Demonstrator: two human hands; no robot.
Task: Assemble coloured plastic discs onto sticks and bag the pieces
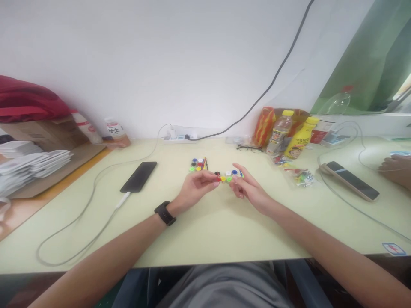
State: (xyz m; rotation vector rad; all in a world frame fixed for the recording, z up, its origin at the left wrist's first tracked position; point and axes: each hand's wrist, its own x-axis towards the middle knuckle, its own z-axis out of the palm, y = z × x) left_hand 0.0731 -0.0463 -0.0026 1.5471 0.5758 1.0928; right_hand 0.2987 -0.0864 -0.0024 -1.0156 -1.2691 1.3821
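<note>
Small round pieces in black, white, blue, yellow and green form a cluster [228, 173] between my hands, just above the table or on it; I cannot tell which. My left hand [197, 187], with a black watch [165, 213] on its wrist, is closed in a pinch at a small red piece [218, 177] on the cluster's left side. Against the cluster's right edge, my right hand [253, 189] grips it with the thumb, its index finger stretched out behind. A second group of coloured round pieces [198, 164] lies just beyond my left hand, a thin stick-like piece beside it.
A phone [138, 177] on a white cable lies left. Bottles [298, 139], glasses [249, 148] and a bag of small parts [302, 177] are at the right. A handheld device [352, 180] lies near another person's hand [396, 169]. White stacks [35, 162] stand far left.
</note>
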